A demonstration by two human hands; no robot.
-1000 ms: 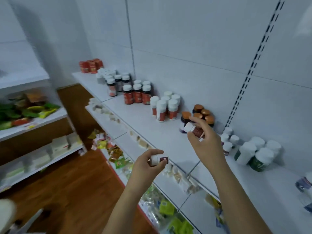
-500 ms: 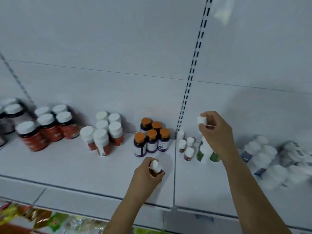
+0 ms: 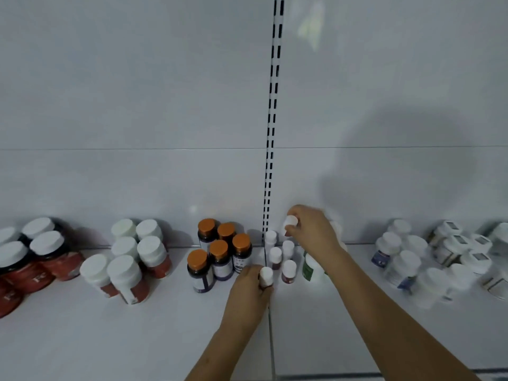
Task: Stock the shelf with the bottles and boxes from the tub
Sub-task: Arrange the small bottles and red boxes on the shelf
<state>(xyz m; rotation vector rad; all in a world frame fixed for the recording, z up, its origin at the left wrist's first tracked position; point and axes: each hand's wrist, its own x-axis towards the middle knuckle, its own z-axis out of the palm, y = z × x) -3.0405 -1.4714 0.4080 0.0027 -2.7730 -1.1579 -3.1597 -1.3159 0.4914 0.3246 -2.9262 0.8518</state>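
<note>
The right hand (image 3: 310,229) pinches a small white-capped bottle (image 3: 290,221) upright, above the cluster of small bottles (image 3: 283,257). The left hand (image 3: 248,284) grips another bottle (image 3: 266,275), upright, at the cluster's front-left, nearer its spot. Bare shelf (image 3: 137,339) lies in front; orange-capped bottles (image 3: 220,251) crowd left.

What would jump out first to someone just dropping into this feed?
Both hands are at mid-shelf, each holding a small white-capped bottle: the left hand grips one low at the front, and the right hand holds another above the cluster of matching small bottles. Just left of them stand the orange-capped dark bottles, the brightest colour on the white shelf.
</note>
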